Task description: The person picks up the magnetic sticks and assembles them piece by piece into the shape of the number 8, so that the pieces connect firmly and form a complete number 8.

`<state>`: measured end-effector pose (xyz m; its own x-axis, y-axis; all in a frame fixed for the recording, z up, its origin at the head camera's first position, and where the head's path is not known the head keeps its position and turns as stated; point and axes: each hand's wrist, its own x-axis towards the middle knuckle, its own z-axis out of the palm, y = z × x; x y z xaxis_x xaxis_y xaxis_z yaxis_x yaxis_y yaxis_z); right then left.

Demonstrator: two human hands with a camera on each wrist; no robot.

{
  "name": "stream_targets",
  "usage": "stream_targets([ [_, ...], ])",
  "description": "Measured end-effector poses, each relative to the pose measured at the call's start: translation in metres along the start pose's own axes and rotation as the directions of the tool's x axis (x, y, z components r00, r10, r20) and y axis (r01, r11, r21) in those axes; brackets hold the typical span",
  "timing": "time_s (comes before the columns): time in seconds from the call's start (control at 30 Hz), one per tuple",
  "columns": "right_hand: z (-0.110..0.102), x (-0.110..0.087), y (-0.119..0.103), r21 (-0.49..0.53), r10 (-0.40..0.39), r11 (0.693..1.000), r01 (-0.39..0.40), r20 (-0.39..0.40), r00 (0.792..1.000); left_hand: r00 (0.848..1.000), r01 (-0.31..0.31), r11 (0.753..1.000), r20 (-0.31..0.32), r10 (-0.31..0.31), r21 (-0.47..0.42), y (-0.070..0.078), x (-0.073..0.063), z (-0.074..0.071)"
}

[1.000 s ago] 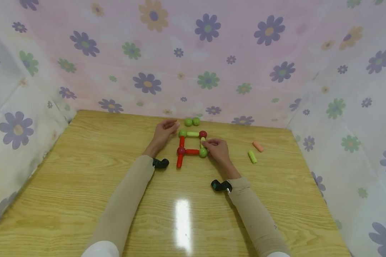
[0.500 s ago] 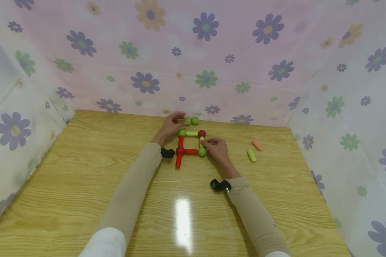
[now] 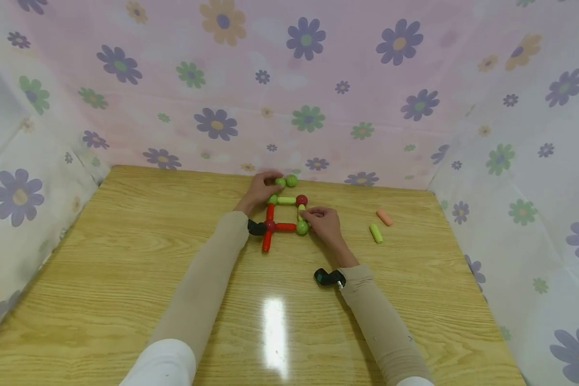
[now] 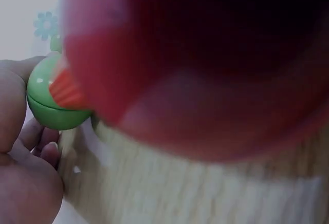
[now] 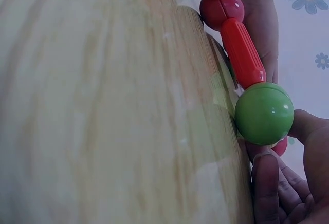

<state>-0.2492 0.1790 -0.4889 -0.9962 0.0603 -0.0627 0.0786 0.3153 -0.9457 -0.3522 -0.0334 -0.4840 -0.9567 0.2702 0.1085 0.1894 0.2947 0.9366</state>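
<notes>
Red and yellow-green rods joined by balls form a square on the wooden table, with one red rod [image 3: 266, 241] sticking out toward the front. My right hand [image 3: 327, 224] pinches the yellow-green rod [image 3: 302, 209] on the square's right side, just above its green corner ball [image 5: 264, 113]. At the back, my left hand [image 3: 259, 191] has thumb and fingers around a loose green ball [image 3: 281, 183]; a second green ball [image 3: 291, 180] sits beside it. In the left wrist view, a blurred red ball [image 4: 169, 116] fills the front, and the square's other green corner ball [image 4: 49, 93] shows near the hand.
A loose yellow-green rod [image 3: 376, 234] and an orange rod [image 3: 384, 217] lie to the right on the table [image 3: 125, 279]. A flowered cloth [image 3: 280, 96] hangs close behind the table's back edge and along both sides.
My left hand has moved back and to the right, from beside the square's corner to the loose green ball, and its fingers have come around it. The right hand stays on the yellow-green rod.
</notes>
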Motion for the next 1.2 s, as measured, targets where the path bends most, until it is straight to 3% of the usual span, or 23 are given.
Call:
stream_targets([
  [0.2,-0.001,0.0,-0.002,-0.001,-0.014,1.0,0.014,-0.005,1.0,0.999,-0.031,0.999,-0.042,0.029,-0.035,-0.005,-0.003,-0.009],
  [0.43,0.002,0.0,-0.003,0.0,0.001,1.0,-0.001,-0.008,1.0,0.998,0.033,0.985,-0.054,-0.042,-0.171,-0.012,-0.011,-0.02],
  [0.53,0.003,0.0,-0.002,0.001,0.015,1.0,-0.015,-0.006,1.0,0.993,0.068,0.968,-0.081,-0.09,-0.243,-0.015,-0.017,-0.022],
  [0.67,0.004,0.0,-0.001,-0.003,0.023,1.0,-0.023,-0.004,1.0,0.985,0.068,0.941,-0.129,-0.117,-0.332,-0.016,-0.026,-0.023],
  [0.83,0.002,-0.001,-0.003,-0.014,0.014,1.0,-0.014,-0.016,1.0,0.98,0.08,0.905,-0.132,-0.148,-0.418,-0.016,-0.035,-0.021],
  [0.9,0.002,-0.001,-0.004,-0.018,0.01,1.0,-0.011,-0.02,1.0,0.978,0.09,0.896,-0.132,-0.163,-0.435,-0.015,-0.038,-0.02],
  [1.2,0.001,0.0,-0.003,-0.024,0.034,0.999,-0.035,-0.024,0.999,0.971,0.085,0.9,-0.165,-0.171,-0.427,-0.012,-0.059,-0.018],
])
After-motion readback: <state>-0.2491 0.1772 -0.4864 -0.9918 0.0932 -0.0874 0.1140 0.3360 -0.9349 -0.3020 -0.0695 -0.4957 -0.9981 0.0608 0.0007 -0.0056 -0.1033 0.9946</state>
